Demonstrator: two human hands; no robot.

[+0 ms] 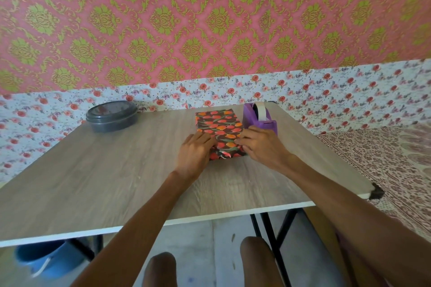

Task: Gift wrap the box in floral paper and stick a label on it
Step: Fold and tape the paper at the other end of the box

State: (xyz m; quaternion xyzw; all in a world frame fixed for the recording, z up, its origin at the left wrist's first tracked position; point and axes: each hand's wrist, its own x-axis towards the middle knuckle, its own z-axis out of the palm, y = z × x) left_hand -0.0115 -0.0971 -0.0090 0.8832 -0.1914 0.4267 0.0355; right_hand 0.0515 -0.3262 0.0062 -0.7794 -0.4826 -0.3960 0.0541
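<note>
Wrapped box (218,127) lies far on the table (116,170), just left of the tape (258,119). Left hand (194,152) and right hand (260,144) press its near end, fingers fairly straight. Released untaped, the folds could spring open.

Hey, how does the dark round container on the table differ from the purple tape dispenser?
The container is dark grey, round and low with a lid on; the tape dispenser is purple, blocky and carries an upright tape roll. The container stands alone at the far left of the table; the tape dispenser sits beside the wrapped box, just behind the right hand. Both stand near the table's far edge.
</note>
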